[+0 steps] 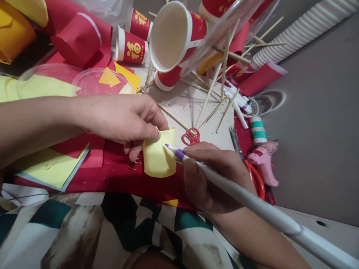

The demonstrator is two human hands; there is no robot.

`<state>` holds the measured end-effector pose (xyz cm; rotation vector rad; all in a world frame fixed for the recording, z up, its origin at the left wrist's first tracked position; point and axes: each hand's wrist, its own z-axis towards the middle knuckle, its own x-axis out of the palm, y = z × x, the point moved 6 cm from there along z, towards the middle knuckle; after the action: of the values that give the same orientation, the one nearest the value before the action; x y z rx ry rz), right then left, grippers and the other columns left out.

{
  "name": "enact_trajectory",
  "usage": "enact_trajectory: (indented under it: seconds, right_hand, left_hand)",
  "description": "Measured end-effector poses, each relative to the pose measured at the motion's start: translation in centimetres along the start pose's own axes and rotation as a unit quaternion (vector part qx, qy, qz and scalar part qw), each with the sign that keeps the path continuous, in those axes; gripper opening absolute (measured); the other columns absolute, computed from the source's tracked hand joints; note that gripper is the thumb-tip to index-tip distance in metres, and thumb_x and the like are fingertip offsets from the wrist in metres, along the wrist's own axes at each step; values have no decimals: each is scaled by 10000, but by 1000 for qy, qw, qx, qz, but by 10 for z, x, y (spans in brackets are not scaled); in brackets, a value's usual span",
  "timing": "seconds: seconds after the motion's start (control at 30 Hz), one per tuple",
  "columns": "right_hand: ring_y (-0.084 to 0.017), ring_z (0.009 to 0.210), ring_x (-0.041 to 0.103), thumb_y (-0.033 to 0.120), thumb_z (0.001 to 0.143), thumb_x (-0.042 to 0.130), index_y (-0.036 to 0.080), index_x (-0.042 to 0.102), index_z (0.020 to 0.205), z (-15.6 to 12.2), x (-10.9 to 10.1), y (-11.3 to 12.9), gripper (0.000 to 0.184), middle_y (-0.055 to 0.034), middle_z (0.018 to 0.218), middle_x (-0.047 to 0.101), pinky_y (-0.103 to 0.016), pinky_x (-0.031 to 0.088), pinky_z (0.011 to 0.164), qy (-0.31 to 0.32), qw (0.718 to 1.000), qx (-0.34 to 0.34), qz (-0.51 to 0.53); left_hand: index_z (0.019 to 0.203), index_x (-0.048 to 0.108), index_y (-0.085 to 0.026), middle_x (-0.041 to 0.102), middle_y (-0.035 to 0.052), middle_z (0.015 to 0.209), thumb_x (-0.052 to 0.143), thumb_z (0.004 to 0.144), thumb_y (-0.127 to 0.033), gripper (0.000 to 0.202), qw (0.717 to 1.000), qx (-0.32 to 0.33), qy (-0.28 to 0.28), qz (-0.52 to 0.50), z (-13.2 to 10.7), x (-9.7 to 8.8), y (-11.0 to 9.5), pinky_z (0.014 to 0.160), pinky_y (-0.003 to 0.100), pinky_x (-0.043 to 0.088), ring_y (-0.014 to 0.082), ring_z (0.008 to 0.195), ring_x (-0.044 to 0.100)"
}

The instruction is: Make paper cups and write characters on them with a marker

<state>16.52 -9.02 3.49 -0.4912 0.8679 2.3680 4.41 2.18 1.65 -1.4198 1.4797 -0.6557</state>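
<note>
My left hand (137,121) pinches the top edge of a small pale yellow paper piece (159,160), which has rounded lower corners and looks folded or curled at the top. In my right hand (215,175) is a white marker pen (241,190) with a purple collar. Its purple tip points at the paper's right side, close to the surface; whether it touches I cannot tell. Just beyond the right fingers lie small red-handled scissors (191,136), their blades not clearly visible. No marks show on the yellow paper.
Red paper cups (131,46) with gold characters stand behind, with thin wooden sticks (214,89) criss-crossing at the back right. Yellow sheets (60,170) and red paper lie left. To the right are a pink glue gun (265,162), a green-and-white roll (258,130) and larger orange-red-handled scissors (256,179).
</note>
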Motion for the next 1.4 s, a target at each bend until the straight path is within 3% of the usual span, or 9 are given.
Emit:
enact_trajectory:
  seconds: [0.3,0.43,0.7,1.0,1.2,1.4]
  right_hand:
    - [-162,620,672,69,863,619,213,588,1056,1,4,2,243,-13,777,709,-296,548,515,22,999,-19,-18]
    - [-170,652,674,55,874,621,212,588,1070,-1,4,1,253,-30,800,713,-311,550,539,20,1000,3,-13]
    - [-180,622,662,52,873,617,204,588,1077,1,7,1,256,-43,777,700,-309,533,484,30,999,-22,10]
    - [-180,656,666,73,879,629,225,585,1100,-1,6,0,272,-39,809,700,-301,535,500,38,999,7,10]
    - [-189,597,662,60,853,622,241,604,1111,2,6,2,317,-32,782,700,-314,526,459,45,999,-6,12]
    - [-192,603,664,57,855,621,236,583,1091,1,6,3,299,-30,765,692,-319,530,464,46,999,-6,-6]
  left_hand:
    - [903,760,-202,709,-18,713,513,882,-260,255,1000,22,0,-3,1,1,0,700,201,523,149,801,726]
    - [935,765,-195,724,0,728,513,879,-252,264,1000,0,5,-14,1,2,1,659,215,520,167,789,733]
    - [912,772,-200,726,-11,714,511,872,-206,265,1000,-25,-4,-9,-1,3,-3,757,225,544,168,842,739]
    - [894,768,-206,739,-6,772,576,832,-206,201,999,-28,-28,-19,0,0,-2,785,229,551,178,894,744]
    - [923,777,-204,718,2,715,546,863,-227,239,1000,25,7,1,-1,2,-4,715,221,534,177,841,735]
    - [796,764,-226,652,-21,595,551,863,-221,224,998,62,-10,23,-2,1,-7,618,177,497,139,717,708]
